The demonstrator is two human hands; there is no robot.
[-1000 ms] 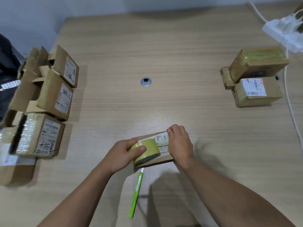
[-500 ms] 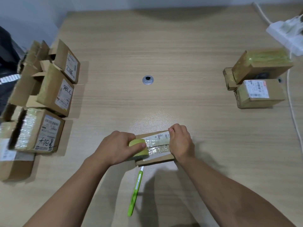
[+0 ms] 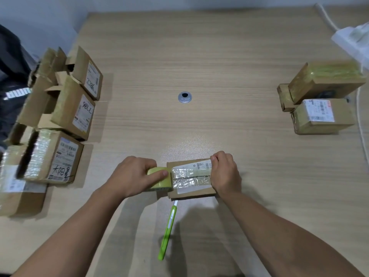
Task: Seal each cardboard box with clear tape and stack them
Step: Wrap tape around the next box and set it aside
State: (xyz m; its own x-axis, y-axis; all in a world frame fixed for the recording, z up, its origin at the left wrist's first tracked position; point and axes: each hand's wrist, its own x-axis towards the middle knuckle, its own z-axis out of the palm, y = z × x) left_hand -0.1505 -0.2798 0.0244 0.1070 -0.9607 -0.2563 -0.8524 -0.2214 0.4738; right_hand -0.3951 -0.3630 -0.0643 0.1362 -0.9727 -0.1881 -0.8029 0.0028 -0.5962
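"大田" handwritten, left box label (image 3: pixel 60 172); "50", centre box label (image 3: pixel 201 166).

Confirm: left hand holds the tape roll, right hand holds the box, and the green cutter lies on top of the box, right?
No. The head view shows the green cutter lying on the table, just nearer the person than the box, not on it. The rest holds.
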